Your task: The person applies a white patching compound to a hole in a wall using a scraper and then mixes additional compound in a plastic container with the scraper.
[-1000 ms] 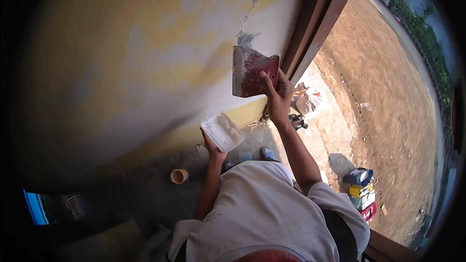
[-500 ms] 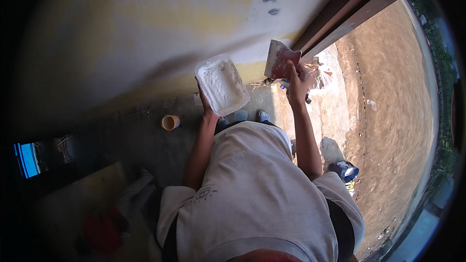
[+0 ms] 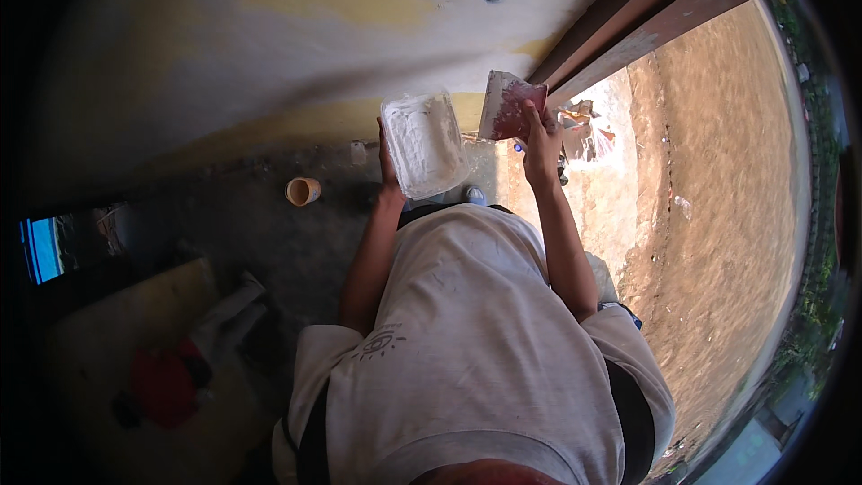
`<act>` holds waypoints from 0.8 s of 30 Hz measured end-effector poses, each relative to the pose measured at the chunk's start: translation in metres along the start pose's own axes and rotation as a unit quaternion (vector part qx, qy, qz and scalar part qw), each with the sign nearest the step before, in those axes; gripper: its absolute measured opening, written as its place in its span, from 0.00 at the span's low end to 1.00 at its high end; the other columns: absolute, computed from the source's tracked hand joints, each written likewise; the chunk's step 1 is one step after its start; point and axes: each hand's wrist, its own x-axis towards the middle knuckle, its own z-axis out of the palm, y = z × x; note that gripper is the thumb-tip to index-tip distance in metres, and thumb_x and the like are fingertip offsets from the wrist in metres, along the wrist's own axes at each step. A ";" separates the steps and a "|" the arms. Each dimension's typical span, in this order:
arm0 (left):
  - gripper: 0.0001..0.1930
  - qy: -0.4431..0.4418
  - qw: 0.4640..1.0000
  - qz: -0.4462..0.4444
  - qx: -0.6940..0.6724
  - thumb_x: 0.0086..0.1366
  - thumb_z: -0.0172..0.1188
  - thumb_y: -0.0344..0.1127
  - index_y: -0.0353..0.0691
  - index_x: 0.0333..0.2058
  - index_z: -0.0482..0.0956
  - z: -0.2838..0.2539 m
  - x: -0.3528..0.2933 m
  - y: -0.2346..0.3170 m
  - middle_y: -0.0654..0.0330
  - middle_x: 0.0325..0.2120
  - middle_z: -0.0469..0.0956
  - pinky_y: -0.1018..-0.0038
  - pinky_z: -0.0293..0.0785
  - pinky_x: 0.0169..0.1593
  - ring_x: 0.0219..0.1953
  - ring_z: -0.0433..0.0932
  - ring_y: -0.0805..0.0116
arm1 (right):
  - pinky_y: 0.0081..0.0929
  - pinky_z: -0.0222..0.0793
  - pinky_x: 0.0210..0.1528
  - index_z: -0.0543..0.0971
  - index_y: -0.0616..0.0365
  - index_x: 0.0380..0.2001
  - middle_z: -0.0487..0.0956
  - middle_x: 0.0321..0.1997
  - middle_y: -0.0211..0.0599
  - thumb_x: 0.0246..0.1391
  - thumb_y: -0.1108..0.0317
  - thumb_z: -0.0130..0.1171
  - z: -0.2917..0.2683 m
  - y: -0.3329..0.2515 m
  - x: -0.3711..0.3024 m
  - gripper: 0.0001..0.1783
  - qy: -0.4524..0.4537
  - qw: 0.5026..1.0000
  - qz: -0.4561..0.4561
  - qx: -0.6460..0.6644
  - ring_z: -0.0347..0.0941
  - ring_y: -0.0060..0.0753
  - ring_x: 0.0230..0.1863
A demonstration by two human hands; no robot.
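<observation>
The right hand (image 3: 541,154) grips a reddish, flat scraper (image 3: 508,110), thumb pressed on its near face and the other fingers mostly hidden behind. The scraper's wide pale edge, crusted with white smears, points left toward the container. The left hand (image 3: 389,169) holds a clear rectangular container (image 3: 433,188), fingers along its left side (where the thumb sits, I cannot tell). White paste (image 3: 422,139) coats the inside of the container, which hangs in front of the body, just beside the scraper but apart from it. Beyond both stands a wall (image 3: 269,27) patched yellow and white, with a brown wooden frame (image 3: 660,22) at its right. An orange-tan cup (image 3: 303,191) is on the dark floor (image 3: 296,242) to the left; sunlit brown ground (image 3: 718,171) spreads at right.
</observation>
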 end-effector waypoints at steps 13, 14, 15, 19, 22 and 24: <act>0.37 0.009 0.998 0.061 -0.021 0.75 0.40 0.65 0.43 0.69 0.64 -0.020 0.002 -0.047 0.52 0.63 0.73 0.48 0.76 0.62 0.62 0.76 0.52 | 0.19 0.64 0.34 0.80 0.57 0.44 0.73 0.31 0.18 0.70 0.61 0.59 -0.028 -0.035 0.001 0.11 -0.100 0.991 0.019 0.086 0.65 0.13 0.29; 0.37 0.011 0.998 0.067 -0.015 0.75 0.40 0.65 0.43 0.69 0.64 -0.022 0.002 -0.047 0.52 0.63 0.73 0.48 0.77 0.62 0.62 0.76 0.52 | 0.20 0.61 0.32 0.80 0.56 0.42 0.72 0.30 0.18 0.69 0.64 0.60 -0.019 -0.037 0.002 0.07 -0.096 0.989 0.021 0.110 0.63 0.13 0.27; 0.36 0.011 0.997 0.071 -0.011 0.75 0.40 0.64 0.43 0.69 0.64 -0.025 0.002 -0.047 0.53 0.63 0.73 0.48 0.77 0.61 0.62 0.76 0.52 | 0.19 0.57 0.30 0.80 0.56 0.42 0.72 0.27 0.19 0.68 0.65 0.61 -0.015 -0.039 0.004 0.07 -0.137 0.985 -0.001 0.108 0.61 0.13 0.25; 0.35 0.018 0.997 0.073 0.005 0.76 0.39 0.63 0.44 0.69 0.64 -0.029 0.006 -0.047 0.53 0.63 0.73 0.49 0.78 0.60 0.61 0.76 0.53 | 0.19 0.53 0.28 0.80 0.57 0.41 0.72 0.25 0.20 0.68 0.65 0.61 0.026 -0.080 0.006 0.07 -0.165 0.978 -0.081 0.100 0.59 0.13 0.23; 0.34 0.039 0.996 0.075 0.017 0.76 0.37 0.63 0.45 0.69 0.64 -0.028 0.009 -0.043 0.54 0.63 0.73 0.49 0.78 0.60 0.61 0.76 0.53 | 0.19 0.54 0.28 0.80 0.58 0.41 0.73 0.26 0.21 0.67 0.67 0.62 0.060 -0.106 0.012 0.06 -0.180 0.970 -0.117 0.113 0.61 0.12 0.23; 0.34 0.060 0.994 0.084 0.031 0.76 0.36 0.63 0.47 0.70 0.64 -0.022 0.005 -0.037 0.55 0.63 0.73 0.48 0.78 0.60 0.62 0.76 0.53 | 0.19 0.54 0.28 0.80 0.58 0.41 0.74 0.26 0.21 0.67 0.68 0.62 0.081 -0.119 0.014 0.06 -0.192 0.964 -0.121 0.135 0.61 0.12 0.23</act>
